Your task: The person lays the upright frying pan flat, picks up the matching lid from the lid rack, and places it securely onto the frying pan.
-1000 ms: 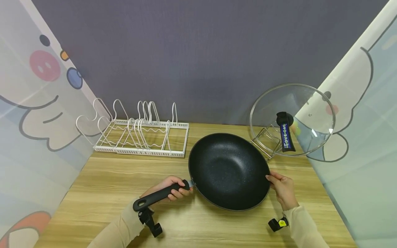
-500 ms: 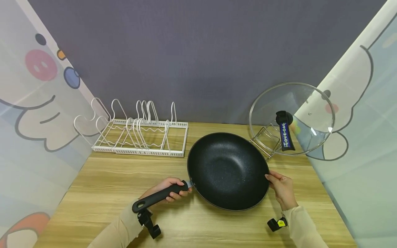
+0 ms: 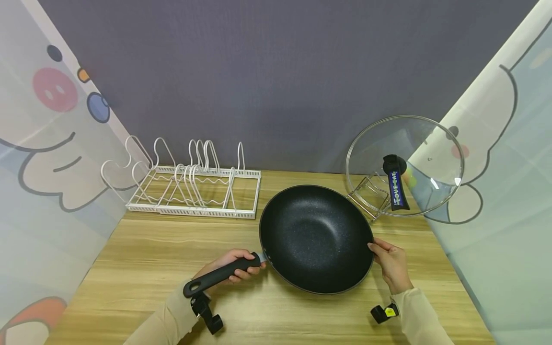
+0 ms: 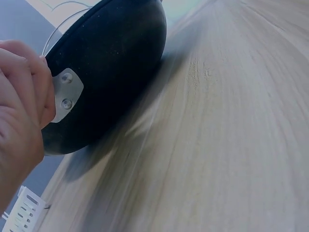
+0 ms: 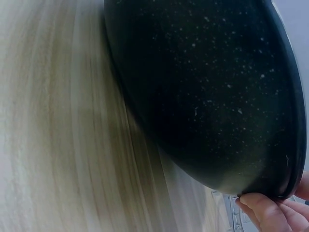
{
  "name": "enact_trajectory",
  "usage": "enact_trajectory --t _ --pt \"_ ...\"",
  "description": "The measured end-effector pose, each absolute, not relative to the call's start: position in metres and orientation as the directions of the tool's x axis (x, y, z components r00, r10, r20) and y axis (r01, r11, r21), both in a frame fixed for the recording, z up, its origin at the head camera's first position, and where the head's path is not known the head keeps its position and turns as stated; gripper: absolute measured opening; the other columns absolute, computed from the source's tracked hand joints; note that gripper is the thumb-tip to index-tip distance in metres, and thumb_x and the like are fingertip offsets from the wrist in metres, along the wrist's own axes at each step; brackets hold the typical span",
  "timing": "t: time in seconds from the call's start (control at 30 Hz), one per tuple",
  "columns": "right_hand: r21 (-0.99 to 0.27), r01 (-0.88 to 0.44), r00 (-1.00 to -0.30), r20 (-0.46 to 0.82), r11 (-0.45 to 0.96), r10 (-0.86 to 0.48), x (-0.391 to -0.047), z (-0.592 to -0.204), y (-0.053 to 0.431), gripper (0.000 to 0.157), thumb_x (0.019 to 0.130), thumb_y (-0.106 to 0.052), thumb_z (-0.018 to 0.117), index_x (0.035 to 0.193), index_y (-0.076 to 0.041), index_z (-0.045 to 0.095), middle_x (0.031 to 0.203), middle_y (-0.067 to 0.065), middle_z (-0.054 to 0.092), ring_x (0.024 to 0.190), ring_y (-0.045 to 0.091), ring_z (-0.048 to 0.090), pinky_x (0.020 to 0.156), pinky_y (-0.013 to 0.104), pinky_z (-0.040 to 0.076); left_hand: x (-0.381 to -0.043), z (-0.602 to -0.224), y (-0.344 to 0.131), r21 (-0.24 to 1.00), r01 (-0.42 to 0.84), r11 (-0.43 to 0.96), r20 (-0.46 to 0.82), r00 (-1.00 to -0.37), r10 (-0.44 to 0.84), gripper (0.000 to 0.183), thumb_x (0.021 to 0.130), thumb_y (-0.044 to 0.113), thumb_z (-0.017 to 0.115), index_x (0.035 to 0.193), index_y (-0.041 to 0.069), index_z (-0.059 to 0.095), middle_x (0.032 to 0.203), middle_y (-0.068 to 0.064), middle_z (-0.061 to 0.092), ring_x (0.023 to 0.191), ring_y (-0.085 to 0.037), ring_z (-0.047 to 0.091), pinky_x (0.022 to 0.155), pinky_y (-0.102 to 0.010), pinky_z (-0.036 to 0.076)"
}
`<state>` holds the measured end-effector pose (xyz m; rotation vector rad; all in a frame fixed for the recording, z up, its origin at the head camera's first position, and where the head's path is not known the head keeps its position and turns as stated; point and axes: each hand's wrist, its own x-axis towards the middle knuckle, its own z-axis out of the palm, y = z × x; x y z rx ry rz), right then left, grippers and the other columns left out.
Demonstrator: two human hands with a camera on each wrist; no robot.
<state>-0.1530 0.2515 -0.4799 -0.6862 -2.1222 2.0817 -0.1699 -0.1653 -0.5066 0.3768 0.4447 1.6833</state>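
Observation:
A black wok (image 3: pixel 316 239) with a speckled non-stick surface is in the middle of the head view, its inside facing up. My left hand (image 3: pixel 233 266) grips its black handle (image 3: pixel 220 274) close to the metal joint; in the left wrist view the riveted metal bracket (image 4: pixel 67 94) shows beside the curled fingers. On the opposite side, my right hand (image 3: pixel 391 264) pinches the wok's rim between thumb and fingers. Both wrist views show the wok's speckled dark underside (image 5: pixel 203 96) close over the wooden table; whether its base touches the wood is hidden.
At the back left stands a white wire rack (image 3: pixel 194 211) with several upright loops. A round glass lid (image 3: pixel 414 143) with a black handle leans upright in a small metal stand (image 3: pixel 366 203) at the back right. A grey panel (image 3: pixel 276 86) closes off the back of the wooden table (image 3: pixel 129 268).
Very little differs. The whole scene has shifted slightly left in the head view, and both hands keep the same hold on the wok.

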Motion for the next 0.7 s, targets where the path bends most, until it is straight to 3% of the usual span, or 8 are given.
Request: enact_trajectory --t 0.47,0.7 --pt "-0.972 0.229 -0.902 -0.229 -0.043 0.365 -0.1499 -0.4808 0.2514 0.023 0.086 -0.001 0.063 0.08 -0.023 0.067 0.077 -0.016 0.066 0.067 0.0 0.063 0.06 0.014 0.052 -0.1732 -0.5157 -0.1683 0.479 -0.869 -0.128 0.038 -0.125 0.991 0.034 0.101 0.02 0.023 0.125 0.006 0.042 0.087 0.004 0.049 0.058 0.001 0.044 0.046 -0.009 0.043" --pt "-0.969 0.245 -0.895 -0.233 -0.016 0.38 -0.1493 -0.481 0.252 0.015 0.086 -0.005 0.065 0.088 -0.02 0.068 0.081 -0.02 0.064 0.07 -0.002 0.062 0.062 0.014 0.052 -0.1702 -0.5123 -0.1682 0.552 -0.82 -0.15 0.037 -0.156 0.987 0.039 0.101 0.023 0.017 0.123 0.008 0.044 0.089 0.005 0.051 0.057 0.002 0.044 0.047 -0.008 0.042"
